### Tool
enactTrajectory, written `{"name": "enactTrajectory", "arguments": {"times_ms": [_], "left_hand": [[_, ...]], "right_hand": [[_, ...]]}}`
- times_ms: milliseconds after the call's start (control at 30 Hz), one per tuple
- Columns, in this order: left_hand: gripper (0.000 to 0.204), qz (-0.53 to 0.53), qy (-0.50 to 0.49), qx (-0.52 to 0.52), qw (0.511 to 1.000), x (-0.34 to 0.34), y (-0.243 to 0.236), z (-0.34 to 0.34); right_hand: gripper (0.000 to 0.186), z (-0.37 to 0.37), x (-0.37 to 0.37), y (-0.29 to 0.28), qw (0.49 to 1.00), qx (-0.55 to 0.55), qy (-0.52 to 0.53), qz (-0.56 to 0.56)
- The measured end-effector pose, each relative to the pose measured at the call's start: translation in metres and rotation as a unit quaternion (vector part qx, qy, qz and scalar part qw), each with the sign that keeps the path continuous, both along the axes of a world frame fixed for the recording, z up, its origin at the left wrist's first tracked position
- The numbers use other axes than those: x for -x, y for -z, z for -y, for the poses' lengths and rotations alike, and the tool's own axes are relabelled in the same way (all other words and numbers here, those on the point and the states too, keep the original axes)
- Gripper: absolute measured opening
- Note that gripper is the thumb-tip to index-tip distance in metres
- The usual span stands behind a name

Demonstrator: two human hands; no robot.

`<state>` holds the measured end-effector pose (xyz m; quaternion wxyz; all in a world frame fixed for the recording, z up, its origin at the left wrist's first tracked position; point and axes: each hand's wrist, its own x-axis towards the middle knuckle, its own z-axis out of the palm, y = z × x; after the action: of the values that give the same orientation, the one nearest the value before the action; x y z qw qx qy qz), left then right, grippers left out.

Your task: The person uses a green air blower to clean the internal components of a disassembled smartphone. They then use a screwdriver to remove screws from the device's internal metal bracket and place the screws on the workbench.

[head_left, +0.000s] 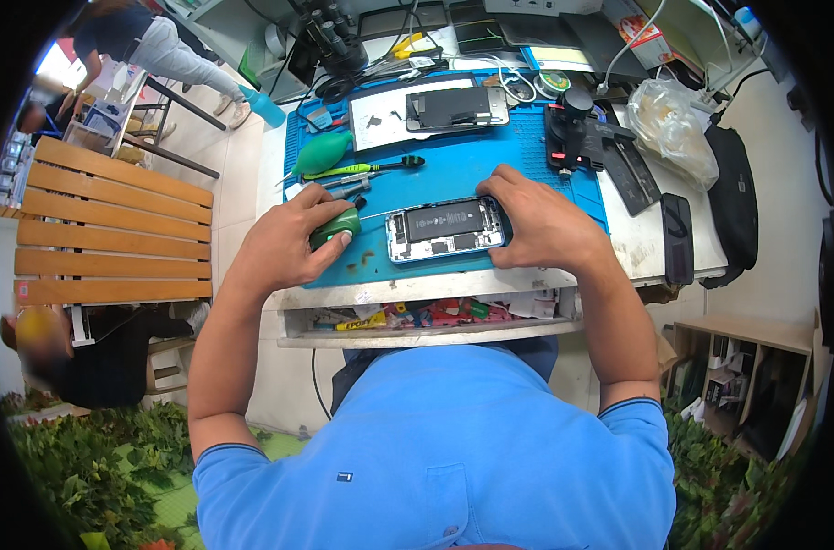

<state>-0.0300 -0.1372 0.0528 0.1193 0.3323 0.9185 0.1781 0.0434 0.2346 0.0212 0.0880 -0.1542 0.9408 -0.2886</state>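
My left hand [298, 240] gripped a green-handled tool [340, 225]; my right hand [547, 220] steadied the opened phone [447, 231] by its right end, sensibly off the battery [435, 220].

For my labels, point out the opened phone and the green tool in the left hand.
Opened phone [447, 223], head view: on its black battery.
Green tool [346, 222], head view: on its rounded body.
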Motion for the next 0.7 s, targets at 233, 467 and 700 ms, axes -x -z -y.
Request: {"name": "enactTrajectory", "arguments": {"times_ms": [233, 467, 700], "left_hand": [[0.045, -0.021, 0.008, -0.001, 1.0, 0.001, -0.001, -0.009], [0.049, -0.007, 0.008, 0.011, 1.0, 0.004, -0.001, -0.021], [0.048, -0.015, 0.016, 0.005, 1.0, 0.004, 0.0, -0.027]], "right_hand": [[0.073, -0.003, 0.001, 0.004, 1.0, 0.0, 0.002, 0.001], [0.083, -0.007, -0.001, 0.014, 0.999, 0.039, 0.011, -0.021], [0.082, -0.007, -0.002, 0.016, 0.999, 0.042, 0.015, -0.025]]}}
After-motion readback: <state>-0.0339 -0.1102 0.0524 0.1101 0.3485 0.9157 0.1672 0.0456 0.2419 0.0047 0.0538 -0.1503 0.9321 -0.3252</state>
